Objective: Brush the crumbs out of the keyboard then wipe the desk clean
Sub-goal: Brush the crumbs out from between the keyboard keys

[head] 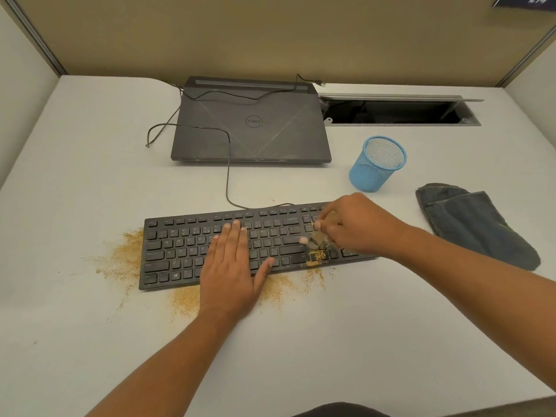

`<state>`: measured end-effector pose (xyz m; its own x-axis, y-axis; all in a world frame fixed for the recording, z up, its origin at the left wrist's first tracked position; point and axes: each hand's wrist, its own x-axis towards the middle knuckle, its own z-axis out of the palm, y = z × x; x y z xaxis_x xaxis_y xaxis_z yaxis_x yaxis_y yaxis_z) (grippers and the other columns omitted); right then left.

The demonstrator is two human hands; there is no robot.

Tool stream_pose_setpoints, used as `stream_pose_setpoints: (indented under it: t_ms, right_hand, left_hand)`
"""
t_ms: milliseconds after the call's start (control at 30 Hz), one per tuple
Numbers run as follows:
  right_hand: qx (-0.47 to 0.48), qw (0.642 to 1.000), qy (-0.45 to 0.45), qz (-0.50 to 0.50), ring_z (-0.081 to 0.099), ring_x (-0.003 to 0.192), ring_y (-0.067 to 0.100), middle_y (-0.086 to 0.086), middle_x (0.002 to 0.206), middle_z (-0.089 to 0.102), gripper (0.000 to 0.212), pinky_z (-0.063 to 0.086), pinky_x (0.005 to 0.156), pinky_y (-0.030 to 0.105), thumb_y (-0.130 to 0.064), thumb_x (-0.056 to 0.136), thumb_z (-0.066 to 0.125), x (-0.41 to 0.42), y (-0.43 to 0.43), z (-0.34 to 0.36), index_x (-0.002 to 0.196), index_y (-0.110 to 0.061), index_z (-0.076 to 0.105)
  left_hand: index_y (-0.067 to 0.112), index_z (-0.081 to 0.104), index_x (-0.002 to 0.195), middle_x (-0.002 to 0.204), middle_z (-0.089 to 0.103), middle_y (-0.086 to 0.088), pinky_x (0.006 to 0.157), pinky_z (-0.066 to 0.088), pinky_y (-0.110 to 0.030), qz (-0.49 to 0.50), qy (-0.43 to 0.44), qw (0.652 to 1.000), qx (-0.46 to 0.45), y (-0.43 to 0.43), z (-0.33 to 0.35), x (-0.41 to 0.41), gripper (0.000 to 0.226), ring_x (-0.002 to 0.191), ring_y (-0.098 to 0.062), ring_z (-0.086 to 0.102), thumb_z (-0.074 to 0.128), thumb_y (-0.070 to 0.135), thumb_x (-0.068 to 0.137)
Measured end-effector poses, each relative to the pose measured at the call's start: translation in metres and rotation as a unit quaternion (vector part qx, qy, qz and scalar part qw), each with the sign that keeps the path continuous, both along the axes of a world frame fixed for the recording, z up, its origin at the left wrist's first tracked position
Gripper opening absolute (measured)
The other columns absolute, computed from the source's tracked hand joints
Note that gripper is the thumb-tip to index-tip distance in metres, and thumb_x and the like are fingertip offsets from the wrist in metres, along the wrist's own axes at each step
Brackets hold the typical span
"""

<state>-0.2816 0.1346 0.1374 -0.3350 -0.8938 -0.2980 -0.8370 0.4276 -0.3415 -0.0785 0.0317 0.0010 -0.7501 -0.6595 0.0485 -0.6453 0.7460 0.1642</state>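
Note:
A black keyboard lies across the middle of the white desk. My left hand rests flat on its middle keys, fingers straight. My right hand grips a small brush over the keyboard's right part, bristles down on the keys. Tan crumbs sit on the keys under the brush. More crumbs are spread on the desk left of the keyboard and along its front edge. A folded denim cloth lies at the right.
A closed dark laptop sits behind the keyboard, with cables looped over and beside it. A blue mesh cup stands behind my right hand. An open cable slot is at the back right. Partition walls enclose the desk.

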Motion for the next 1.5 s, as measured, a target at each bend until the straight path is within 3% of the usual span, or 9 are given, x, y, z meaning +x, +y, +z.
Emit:
stream_pose_setpoints:
  t_ms: [100,167,267,400,500,600,733,1000,1500]
  right_hand:
    - [-0.074,0.996,-0.011,-0.042,0.052,0.068,0.007,-0.004,0.103,0.073,0.037,0.037,0.07,0.022,-0.022,0.101,0.051,-0.002,0.002,-0.001,0.084,-0.004,0.078]
    - [-0.07,0.996,-0.016,-0.049,0.048,0.062,0.004,-0.009,0.092,0.072,0.037,0.033,0.069,0.02,-0.023,0.102,0.05,0.003,0.004,-0.001,0.087,-0.005,0.078]
    - [-0.039,0.999,0.006,-0.014,0.052,0.069,0.007,-0.011,0.098,0.071,0.037,0.033,0.063,0.02,-0.028,0.102,0.047,0.013,0.018,-0.007,0.092,-0.009,0.077]
    - [-0.052,0.997,-0.013,-0.057,0.051,0.06,0.002,-0.022,0.065,0.053,0.034,0.034,0.054,0.008,-0.028,0.102,0.05,0.013,0.03,-0.007,0.089,-0.009,0.075]
    - [-0.059,0.997,-0.01,-0.042,0.059,0.069,0.008,-0.013,0.078,0.068,0.037,0.041,0.059,0.011,-0.032,0.1,0.054,0.01,0.026,-0.014,0.083,-0.009,0.076]
    - [-0.035,0.999,0.004,-0.029,0.062,0.074,0.018,0.004,0.085,0.071,0.037,0.049,0.066,0.03,-0.033,0.099,0.054,0.008,0.023,-0.02,0.081,-0.008,0.075]
    - [-0.06,0.996,-0.02,-0.056,0.063,0.074,0.016,-0.001,0.088,0.072,0.034,0.051,0.065,0.031,-0.029,0.097,0.057,0.011,0.031,-0.018,0.078,-0.01,0.077]
    - [-0.078,0.989,-0.047,-0.117,0.064,0.078,0.011,-0.004,0.092,0.074,0.017,0.055,0.073,0.031,-0.028,0.096,0.062,0.018,0.043,-0.017,0.1,-0.021,0.077]
    - [-0.018,0.999,-0.031,-0.028,0.064,0.081,0.013,-0.005,0.095,0.073,0.015,0.055,0.074,0.033,-0.032,0.093,0.065,0.02,0.029,-0.009,0.098,-0.026,0.078]
  left_hand:
    - [0.006,0.031,0.151,0.159,0.026,-0.012,0.121,0.016,-0.042,-0.002,-0.003,1.0,0.003,0.0,0.0,0.0,0.085,0.149,-0.024,0.019,0.011,0.069,0.097]
    - [0.006,0.03,0.151,0.16,0.025,-0.011,0.121,0.015,-0.042,-0.003,0.0,1.0,0.003,0.0,0.0,0.0,0.084,0.149,-0.024,0.019,0.012,0.069,0.097]
    - [0.007,0.029,0.151,0.16,0.024,-0.011,0.121,0.012,-0.041,-0.003,0.0,1.0,0.003,0.001,0.0,0.0,0.083,0.149,-0.023,0.017,0.013,0.068,0.097]
    - [0.007,0.03,0.151,0.16,0.025,-0.011,0.121,0.012,-0.04,-0.001,0.005,1.0,0.003,0.001,-0.001,0.001,0.083,0.149,-0.024,0.019,0.013,0.068,0.098]
    - [0.007,0.03,0.151,0.16,0.025,-0.011,0.121,0.013,-0.04,-0.002,0.005,1.0,0.004,0.001,0.0,0.001,0.083,0.149,-0.024,0.019,0.013,0.068,0.097]
    - [0.007,0.028,0.152,0.16,0.024,-0.011,0.122,0.012,-0.04,-0.001,0.002,1.0,0.005,0.001,0.0,0.001,0.084,0.149,-0.023,0.017,0.01,0.068,0.097]
    - [0.007,0.029,0.152,0.16,0.024,-0.011,0.122,0.012,-0.04,-0.001,0.004,1.0,0.005,0.002,0.001,0.001,0.085,0.149,-0.023,0.017,0.009,0.069,0.097]
    - [0.006,0.032,0.15,0.159,0.027,-0.011,0.122,0.012,-0.04,-0.006,0.01,1.0,0.009,0.002,0.001,0.001,0.086,0.149,-0.023,0.019,0.009,0.069,0.097]
    - [0.007,0.03,0.151,0.16,0.025,-0.011,0.122,0.013,-0.04,-0.006,0.008,1.0,0.006,0.002,0.002,0.001,0.086,0.149,-0.023,0.017,0.007,0.069,0.096]
